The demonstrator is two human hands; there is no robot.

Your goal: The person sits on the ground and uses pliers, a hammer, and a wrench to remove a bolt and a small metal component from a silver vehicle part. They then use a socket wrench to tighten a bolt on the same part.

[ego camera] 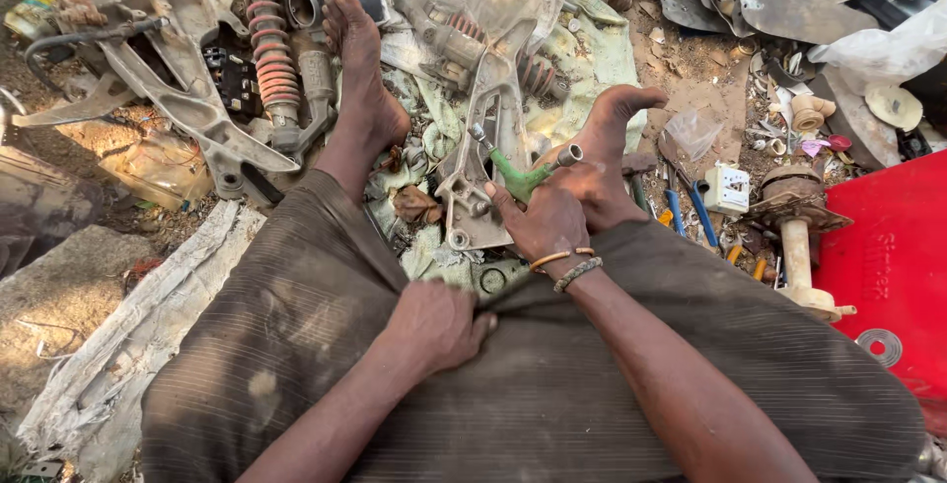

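The right hand [546, 222] is closed in a firm grip round the green-painted metal Y-shaped socket wrench [520, 175], fist wrapped over its lower stem. From the fist the tool's long axis runs up and away from the person: one arm ends on a bolt at the upper part of the bare grey cast-aluminium bracket [481, 162], the other arm, tipped with a bright steel socket, points to the right of the bracket. The bracket lies lengthwise, just beyond the knees, between the two bare feet; the right foot [604, 152] rests close beside it, possibly steadying it, though the contact is hidden behind the hand. The right hand is plainly the nearer one to the bracket. The left hand [436, 325] lies below the bracket, fingers curled loosely on the dark ribbed cloth over the lap, holding nothing that shows. Left of the bracket stands a rusty orange coil-spring shock absorber [269, 49]; right of it, blue-handled pliers [691, 209] on the dusty ground.
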